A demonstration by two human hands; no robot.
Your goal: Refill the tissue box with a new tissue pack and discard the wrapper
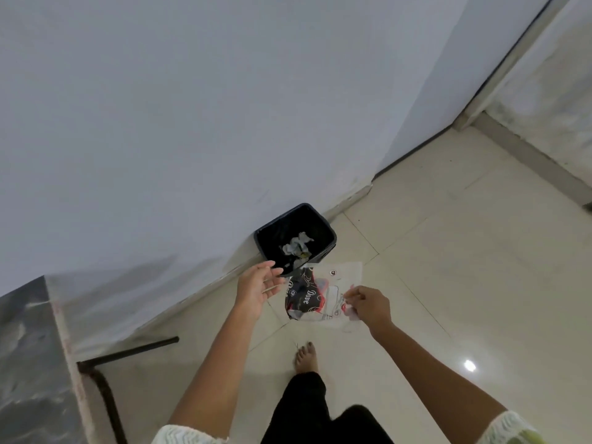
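Note:
A crumpled plastic tissue wrapper (315, 298), part clear and part black with red and white print, hangs in the air in front of me. My right hand (368, 307) pinches its right edge. My left hand (258, 288) is open just left of the wrapper, fingers spread, not touching it as far as I can tell. Beyond both hands a small black waste bin (330, 233) stands on the floor against the wall, holding some crumpled white paper. The tissue box is not in view.
A white wall (192, 123) rises behind the bin. A grey marble table top (28, 363) with a dark metal leg (105, 402) is at the lower left. My bare foot (306, 357) stands on pale floor tiles. A doorway threshold (528, 155) lies at the upper right.

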